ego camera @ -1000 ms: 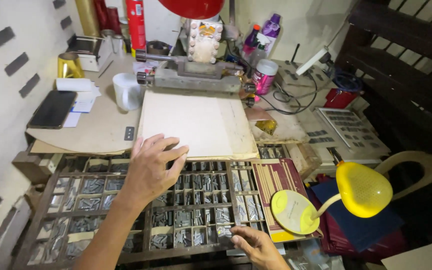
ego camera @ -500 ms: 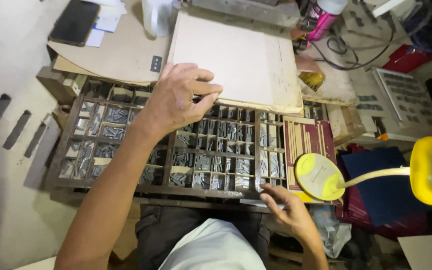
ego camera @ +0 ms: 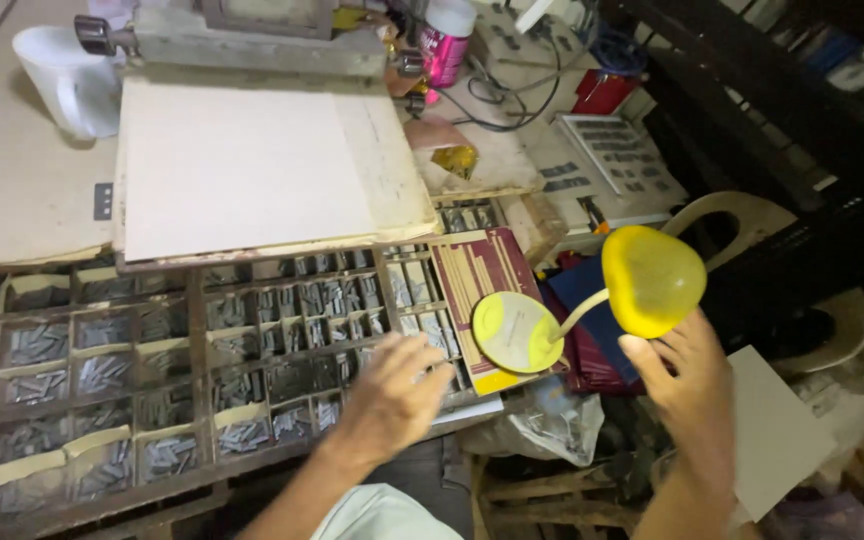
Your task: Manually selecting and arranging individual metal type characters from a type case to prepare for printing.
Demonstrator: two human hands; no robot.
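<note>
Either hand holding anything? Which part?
Right hand touches the yellow desk lamp's rounded head from below; grip unclear. Left hand rests open over the wooden type tray, holding nothing.

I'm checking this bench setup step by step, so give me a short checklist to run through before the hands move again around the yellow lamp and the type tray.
1. Right hand on the yellow lamp head: fingers touch its lower edge, not closed round it. Grip not ok.
2. Lamp base seated: it rests on the striped red book at the tray's right end. Whether it sits steady: cannot tell.
3. Left hand placement: spread flat over the tray's lower right compartments, holding nothing. Ok.
4. Type tray support: its front edge overhangs the bench. Not ok.
5. Cream board: lies flat, overlapping the tray's back edge. Ok.
</note>
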